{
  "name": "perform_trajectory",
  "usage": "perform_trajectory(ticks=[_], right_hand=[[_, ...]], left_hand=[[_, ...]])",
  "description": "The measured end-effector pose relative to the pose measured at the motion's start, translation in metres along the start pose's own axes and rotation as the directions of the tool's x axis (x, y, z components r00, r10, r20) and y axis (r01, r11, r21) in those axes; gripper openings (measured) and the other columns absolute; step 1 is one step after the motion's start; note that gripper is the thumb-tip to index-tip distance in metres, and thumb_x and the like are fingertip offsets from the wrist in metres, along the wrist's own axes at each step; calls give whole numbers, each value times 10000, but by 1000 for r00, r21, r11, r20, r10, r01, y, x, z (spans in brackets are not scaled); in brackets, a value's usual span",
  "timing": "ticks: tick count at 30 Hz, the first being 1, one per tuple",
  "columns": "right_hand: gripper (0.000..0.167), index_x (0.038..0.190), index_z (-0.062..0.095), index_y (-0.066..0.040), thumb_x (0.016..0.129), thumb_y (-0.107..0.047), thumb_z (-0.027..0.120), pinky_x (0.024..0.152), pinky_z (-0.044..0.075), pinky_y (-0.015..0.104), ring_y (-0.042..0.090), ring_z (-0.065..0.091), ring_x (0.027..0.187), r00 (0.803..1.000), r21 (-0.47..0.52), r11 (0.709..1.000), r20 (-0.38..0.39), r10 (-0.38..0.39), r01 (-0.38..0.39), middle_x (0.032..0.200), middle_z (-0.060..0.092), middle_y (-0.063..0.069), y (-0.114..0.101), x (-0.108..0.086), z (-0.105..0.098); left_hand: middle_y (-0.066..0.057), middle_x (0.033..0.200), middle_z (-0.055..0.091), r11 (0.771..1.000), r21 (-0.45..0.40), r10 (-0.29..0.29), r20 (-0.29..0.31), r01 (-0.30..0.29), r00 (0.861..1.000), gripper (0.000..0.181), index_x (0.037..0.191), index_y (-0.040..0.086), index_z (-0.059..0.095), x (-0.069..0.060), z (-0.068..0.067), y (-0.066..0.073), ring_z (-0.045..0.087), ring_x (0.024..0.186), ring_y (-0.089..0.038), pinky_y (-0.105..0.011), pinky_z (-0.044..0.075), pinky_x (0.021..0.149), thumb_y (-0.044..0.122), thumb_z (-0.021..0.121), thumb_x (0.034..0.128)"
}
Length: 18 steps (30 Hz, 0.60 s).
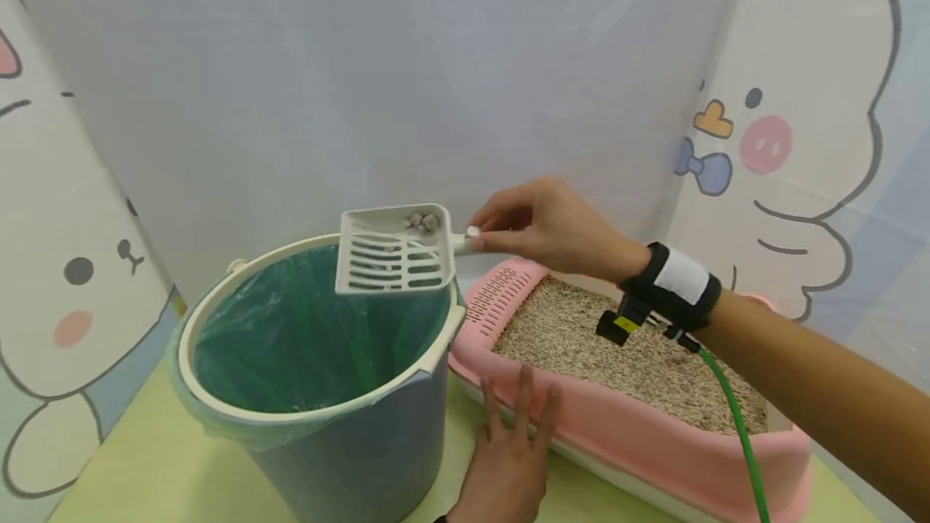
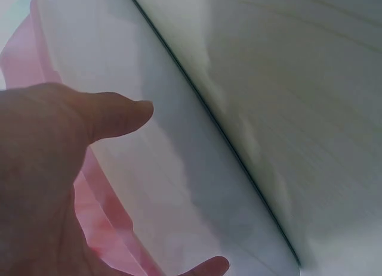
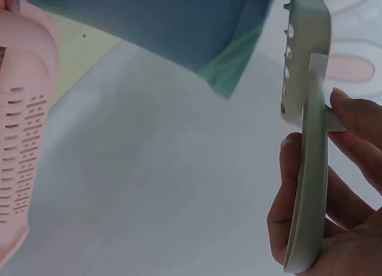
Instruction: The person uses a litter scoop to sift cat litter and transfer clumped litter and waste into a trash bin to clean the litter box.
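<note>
My right hand grips the handle of a pale litter scoop, whose slotted head is over the near-right part of a bin. Small grey clumps lie in the scoop's corner beside the handle. In the right wrist view, fingers curl round the scoop's long handle. My left hand rests against the near side of a pink litter box, its fingers extended and spread. The left wrist view shows the thumb apart from the fingers beside the box's white base.
A green bag lines the bin, folded over its cream rim. Beige litter fills the box to the bin's right. Both stand on a yellow-green surface, with a white curtain behind. A green cable hangs from the right wrist.
</note>
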State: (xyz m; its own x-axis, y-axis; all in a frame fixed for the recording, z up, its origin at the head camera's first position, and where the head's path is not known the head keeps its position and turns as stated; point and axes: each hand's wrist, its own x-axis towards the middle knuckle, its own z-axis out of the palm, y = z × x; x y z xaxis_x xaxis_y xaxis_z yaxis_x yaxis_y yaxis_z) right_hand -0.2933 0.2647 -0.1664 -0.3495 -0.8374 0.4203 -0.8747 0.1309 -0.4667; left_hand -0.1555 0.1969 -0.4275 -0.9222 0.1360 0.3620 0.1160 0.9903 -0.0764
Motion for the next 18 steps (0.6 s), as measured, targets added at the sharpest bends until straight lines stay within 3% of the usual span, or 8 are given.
perform_trajectory(ticks=[3,6,9,11,14,17,18], right_hand=[[141,1067,829,-135,929,-152,806,789,602,240,66,733,876,984,-110,978,21,-176,177,1007,805,-16,-18,4,24],[161,1069,829,-130,909,-146,826,798,603,250,98,718,928,941,-263,904,64,-332,336,1010,785,-8,-30,1,40],[162,1063,820,-138,903,-156,835,833,579,291,160,680,944,872,-436,763,122,-474,476,1001,758,12,-38,-2,49],[153,1057,804,-146,906,-149,830,869,562,329,194,657,962,817,-537,646,160,-553,543,1022,745,24,-42,-3,54],[159,1065,768,-154,915,-154,822,922,542,355,222,634,1001,745,-663,469,210,-633,584,1086,725,35,-45,-5,60],[162,1072,739,-156,927,-162,810,959,533,357,232,612,1027,703,-744,333,250,-666,580,1132,695,42,-47,-7,63],[161,1077,731,-151,934,-163,802,967,532,356,233,607,1033,696,-759,304,260,-670,576,1142,686,45,-48,-7,64]], left_hand=[[-180,1759,175,1000,-24,-19,18,19,1000,998,1698,265,183,1,0,1,413,1414,-659,-324,517,612,303,786,904],[-174,1755,180,999,-48,-22,24,24,999,1035,1692,268,198,2,1,1,409,1417,-658,-354,557,648,309,824,869],[-166,1747,210,997,-68,-24,-1,23,1000,1094,1685,271,213,3,1,1,433,1404,-653,-382,579,665,337,875,816],[-162,1743,227,996,-82,-23,-34,20,999,1121,1682,272,213,2,2,0,449,1393,-651,-383,575,653,323,892,792],[-171,1724,285,997,-77,-11,-115,2,993,1144,1678,255,225,0,6,-2,488,1366,-646,-366,553,620,296,907,760],[-182,1692,352,999,-47,6,-196,-15,980,1167,1675,232,236,-1,8,-4,535,1327,-633,-331,509,572,302,920,732],[-186,1680,373,999,-32,11,-217,-19,976,1172,1673,224,244,-2,9,-4,550,1313,-628,-323,499,562,312,923,721]])
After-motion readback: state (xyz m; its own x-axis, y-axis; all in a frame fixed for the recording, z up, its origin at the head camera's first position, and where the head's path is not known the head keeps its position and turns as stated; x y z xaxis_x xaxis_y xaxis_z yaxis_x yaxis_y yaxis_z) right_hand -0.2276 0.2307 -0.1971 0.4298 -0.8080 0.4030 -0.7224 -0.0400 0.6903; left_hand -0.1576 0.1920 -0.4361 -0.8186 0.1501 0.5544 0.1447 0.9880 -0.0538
